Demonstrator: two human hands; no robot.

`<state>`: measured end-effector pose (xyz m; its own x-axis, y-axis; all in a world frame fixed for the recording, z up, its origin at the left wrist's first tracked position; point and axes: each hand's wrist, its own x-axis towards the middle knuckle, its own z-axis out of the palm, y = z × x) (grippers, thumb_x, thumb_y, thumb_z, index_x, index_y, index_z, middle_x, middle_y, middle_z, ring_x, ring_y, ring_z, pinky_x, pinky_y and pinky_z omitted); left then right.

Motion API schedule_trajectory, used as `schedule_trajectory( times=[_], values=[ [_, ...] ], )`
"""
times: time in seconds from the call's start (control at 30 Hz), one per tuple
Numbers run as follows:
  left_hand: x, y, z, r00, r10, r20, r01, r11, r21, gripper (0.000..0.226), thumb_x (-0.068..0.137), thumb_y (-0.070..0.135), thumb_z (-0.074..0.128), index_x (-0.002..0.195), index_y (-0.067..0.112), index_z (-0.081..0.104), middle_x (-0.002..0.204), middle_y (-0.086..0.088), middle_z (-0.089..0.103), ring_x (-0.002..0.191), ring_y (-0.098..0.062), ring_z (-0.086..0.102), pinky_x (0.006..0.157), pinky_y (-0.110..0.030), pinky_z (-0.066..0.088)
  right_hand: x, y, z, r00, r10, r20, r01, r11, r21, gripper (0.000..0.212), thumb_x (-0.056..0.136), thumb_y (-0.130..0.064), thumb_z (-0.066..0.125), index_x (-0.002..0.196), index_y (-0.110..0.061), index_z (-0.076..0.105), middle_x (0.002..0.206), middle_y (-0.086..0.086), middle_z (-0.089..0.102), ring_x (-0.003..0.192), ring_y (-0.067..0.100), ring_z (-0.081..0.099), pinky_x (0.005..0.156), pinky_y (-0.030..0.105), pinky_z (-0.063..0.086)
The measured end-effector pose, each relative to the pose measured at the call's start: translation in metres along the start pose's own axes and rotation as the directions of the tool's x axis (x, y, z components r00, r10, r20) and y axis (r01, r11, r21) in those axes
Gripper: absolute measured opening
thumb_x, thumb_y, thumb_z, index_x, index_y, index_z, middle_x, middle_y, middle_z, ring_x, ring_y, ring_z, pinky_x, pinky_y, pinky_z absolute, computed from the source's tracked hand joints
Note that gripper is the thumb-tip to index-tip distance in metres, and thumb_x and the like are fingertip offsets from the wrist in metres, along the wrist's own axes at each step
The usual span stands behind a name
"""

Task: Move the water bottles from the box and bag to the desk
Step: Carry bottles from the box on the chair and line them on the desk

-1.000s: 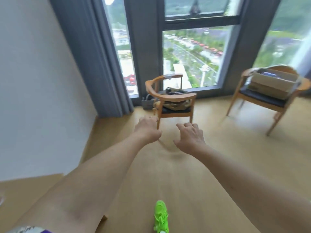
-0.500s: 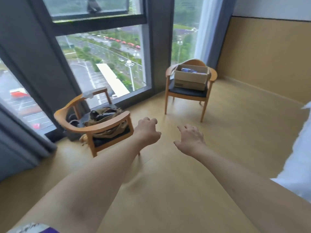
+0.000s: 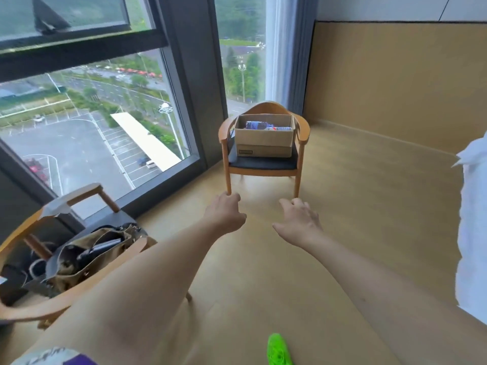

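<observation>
Pale wooden flooring (image 3: 369, 206) runs to tall windows (image 3: 87, 114) over a car park. At the left we see a wooden armchair (image 3: 66, 299) holding an olive bag (image 3: 100, 248), its mouth open, contents unclear. Farther ahead, a second chair (image 3: 263, 164) carries a cardboard box (image 3: 264, 140) with water bottles (image 3: 266, 125) lying inside. White fabric (image 3: 474, 233) hangs at the right edge. We reach both bare arms forward: our left hand (image 3: 225, 213) loosely curled, our right hand (image 3: 299, 222) with relaxed, spread fingers, both empty and well short of the box. A green shoe (image 3: 279, 350) shows below.
</observation>
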<state>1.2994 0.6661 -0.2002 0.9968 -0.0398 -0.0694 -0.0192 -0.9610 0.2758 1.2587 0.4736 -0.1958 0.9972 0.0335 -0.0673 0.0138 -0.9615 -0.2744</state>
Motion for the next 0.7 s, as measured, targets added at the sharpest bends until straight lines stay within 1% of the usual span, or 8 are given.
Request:
schedule_trajectory(
  times=[0.07,0.13,0.23,0.3,0.4,0.5,0.63,0.7],
  values=[
    [0.048,0.011,-0.008,1.000,-0.014,0.002,0.014,1.000,-0.025,0.050,0.086,0.037,0.067,0.132,0.023,0.054,0.123,-0.003,0.053,0.107,-0.022,0.053,0.078,-0.031,0.047,0.047,0.009,-0.012,1.000,0.008,0.000,-0.008,1.000,0.016,0.047,0.087,-0.045,0.061,0.127,-0.022,0.050,0.130,0.008,0.050,0.120,0.029,0.046,0.096,0.042,0.042],
    [0.096,0.022,-0.013,1.000,0.001,-0.012,-0.001,0.999,-0.051,0.050,0.086,0.035,0.067,0.132,0.023,0.054,0.121,-0.002,0.053,0.106,-0.020,0.051,0.078,-0.030,0.047,0.094,0.016,-0.026,1.000,0.012,-0.003,-0.012,1.000,0.024,0.047,0.088,-0.045,0.061,0.128,-0.022,0.050,0.130,0.008,0.050,0.121,0.029,0.046,0.096,0.041,0.041],
    [0.157,0.033,-0.013,0.998,0.050,-0.024,-0.052,0.995,-0.085,0.046,0.086,0.034,0.068,0.129,0.023,0.055,0.125,-0.003,0.053,0.111,-0.021,0.047,0.077,-0.030,0.041,0.156,0.021,-0.035,1.000,0.016,0.011,-0.016,0.999,0.034,0.048,0.089,-0.043,0.060,0.131,-0.024,0.048,0.132,0.007,0.049,0.123,0.028,0.045,0.099,0.041,0.042],
    [0.194,0.035,-0.008,0.997,0.076,-0.013,-0.076,0.995,-0.071,0.046,0.086,0.034,0.069,0.129,0.024,0.055,0.128,-0.002,0.053,0.114,-0.021,0.047,0.078,-0.030,0.040,0.194,0.023,-0.032,1.000,0.017,0.022,-0.018,0.999,0.038,0.050,0.089,-0.043,0.061,0.133,-0.025,0.047,0.133,0.006,0.049,0.124,0.028,0.044,0.100,0.041,0.041],
    [0.255,0.028,-0.001,0.998,0.058,0.019,-0.057,0.997,-0.056,0.044,0.086,0.034,0.069,0.127,0.023,0.055,0.125,-0.002,0.052,0.110,-0.020,0.045,0.078,-0.030,0.042,0.255,0.027,-0.022,0.999,0.025,0.044,-0.027,0.999,0.035,0.052,0.088,-0.044,0.062,0.134,-0.026,0.046,0.135,0.005,0.048,0.125,0.028,0.043,0.100,0.041,0.040],
    [0.328,0.016,0.003,0.998,0.058,0.031,-0.056,0.997,-0.048,0.036,0.086,0.035,0.067,0.118,0.023,0.056,0.116,-0.002,0.053,0.103,-0.020,0.046,0.079,-0.033,0.047,0.327,0.030,-0.012,0.998,0.038,0.046,-0.039,0.999,0.015,0.051,0.087,-0.044,0.061,0.133,-0.026,0.046,0.131,0.005,0.050,0.121,0.027,0.045,0.096,0.041,0.041],
    [0.433,0.001,0.009,0.996,0.083,0.041,-0.081,0.995,-0.053,0.034,0.085,0.034,0.062,0.116,0.023,0.055,0.111,-0.003,0.051,0.103,-0.023,0.048,0.079,-0.035,0.049,0.426,0.030,-0.001,0.996,0.074,0.051,-0.074,0.997,-0.017,0.047,0.085,-0.044,0.060,0.127,-0.027,0.046,0.125,0.004,0.050,0.116,0.026,0.045,0.091,0.041,0.041],
    [0.483,-0.004,0.010,0.995,0.081,0.061,-0.077,0.994,-0.073,0.032,0.086,0.033,0.061,0.116,0.022,0.055,0.111,-0.003,0.052,0.104,-0.024,0.049,0.083,-0.038,0.052,0.471,0.030,0.003,0.992,0.100,0.077,-0.098,0.995,-0.033,0.047,0.085,-0.044,0.060,0.127,-0.027,0.046,0.123,0.004,0.050,0.115,0.027,0.045,0.092,0.041,0.040]
  ],
)
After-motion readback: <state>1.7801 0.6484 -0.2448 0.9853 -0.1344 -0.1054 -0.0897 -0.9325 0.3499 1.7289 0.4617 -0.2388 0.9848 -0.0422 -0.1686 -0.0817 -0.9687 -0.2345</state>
